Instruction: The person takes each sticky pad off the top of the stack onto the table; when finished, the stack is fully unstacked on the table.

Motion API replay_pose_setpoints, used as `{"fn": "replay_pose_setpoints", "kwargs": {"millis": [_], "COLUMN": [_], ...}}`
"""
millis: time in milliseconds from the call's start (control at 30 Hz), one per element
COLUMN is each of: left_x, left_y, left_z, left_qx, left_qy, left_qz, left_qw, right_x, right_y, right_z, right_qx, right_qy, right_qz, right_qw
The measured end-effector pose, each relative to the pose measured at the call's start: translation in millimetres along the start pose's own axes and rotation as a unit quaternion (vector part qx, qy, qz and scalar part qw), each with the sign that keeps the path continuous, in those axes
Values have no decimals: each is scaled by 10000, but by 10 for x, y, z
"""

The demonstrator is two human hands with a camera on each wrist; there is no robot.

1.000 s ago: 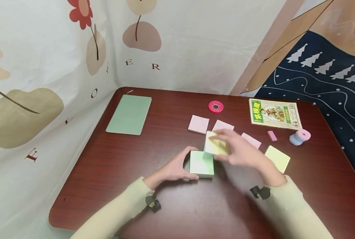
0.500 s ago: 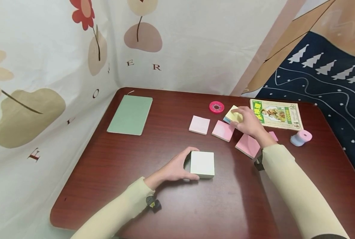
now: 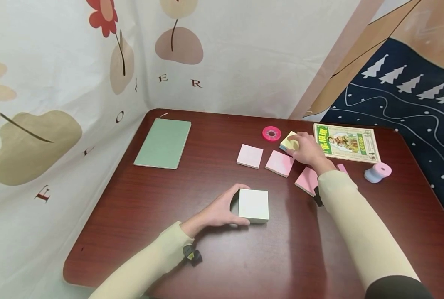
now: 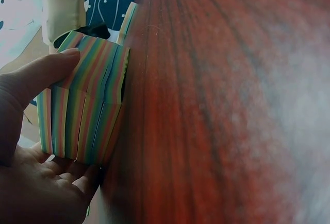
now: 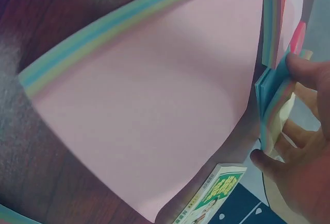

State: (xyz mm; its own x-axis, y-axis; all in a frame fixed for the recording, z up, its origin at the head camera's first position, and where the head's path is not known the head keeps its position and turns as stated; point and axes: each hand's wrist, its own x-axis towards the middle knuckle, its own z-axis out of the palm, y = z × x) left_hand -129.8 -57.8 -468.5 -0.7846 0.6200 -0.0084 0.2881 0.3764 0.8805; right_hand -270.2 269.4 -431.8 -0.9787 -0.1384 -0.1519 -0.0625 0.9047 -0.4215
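Observation:
At the table's middle my left hand (image 3: pixel 220 207) holds a thick stack of sticky note pads (image 3: pixel 253 204) with a whitish top. Striped pastel edges of that stack (image 4: pixel 87 100) fill the space between thumb and fingers in the left wrist view. Farther back, my right hand (image 3: pixel 307 149) grips a yellow-topped sticky note pad (image 3: pixel 290 142) by its edges; its lower side looks blue. Three more pads lie nearby: a pale pink pad (image 3: pixel 250 156), a pink pad (image 3: pixel 279 163), and a darker pink pad (image 3: pixel 307 181) partly covered by my right wrist.
A green notebook (image 3: pixel 162 143) lies at back left. Behind the pads sits a round red-pink disc (image 3: pixel 271 133). To the right are an illustrated booklet (image 3: pixel 347 142), a pink eraser (image 3: pixel 341 168) and a pink-and-blue spool (image 3: pixel 378 172).
My right hand has moved from over the stack to the back right, gripping a yellow-topped pad. The sleeve now covers where another yellow pad lay. My left hand stays put.

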Motion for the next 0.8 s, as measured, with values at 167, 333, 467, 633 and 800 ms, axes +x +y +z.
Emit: {"fn": "replay_pose_setpoints", "kwargs": {"millis": [167, 333, 467, 633, 800], "left_x": [-3, 0, 2, 1, 1], "left_y": [1, 0, -4, 0, 3], "left_z": [1, 1, 6, 7, 8], "left_qx": [-11, -46, -55, -76, -40], "left_qy": [-1, 17, 29, 48, 55], "left_qz": [-5, 15, -5, -13, -2], "left_qw": [10000, 10000, 10000, 10000, 10000], "right_x": [4, 13, 11, -10, -65], "right_y": [-22, -23, -21, -46, -115], "right_z": [5, -4, -16, -47, -100], "right_qx": [-217, -277, -256, -310, -320], "right_qy": [-197, -328, -420, -420, -14], "right_qz": [33, 116, 177, 198, 129], "right_qw": [9996, 9990, 9986, 9984, 9994]}}
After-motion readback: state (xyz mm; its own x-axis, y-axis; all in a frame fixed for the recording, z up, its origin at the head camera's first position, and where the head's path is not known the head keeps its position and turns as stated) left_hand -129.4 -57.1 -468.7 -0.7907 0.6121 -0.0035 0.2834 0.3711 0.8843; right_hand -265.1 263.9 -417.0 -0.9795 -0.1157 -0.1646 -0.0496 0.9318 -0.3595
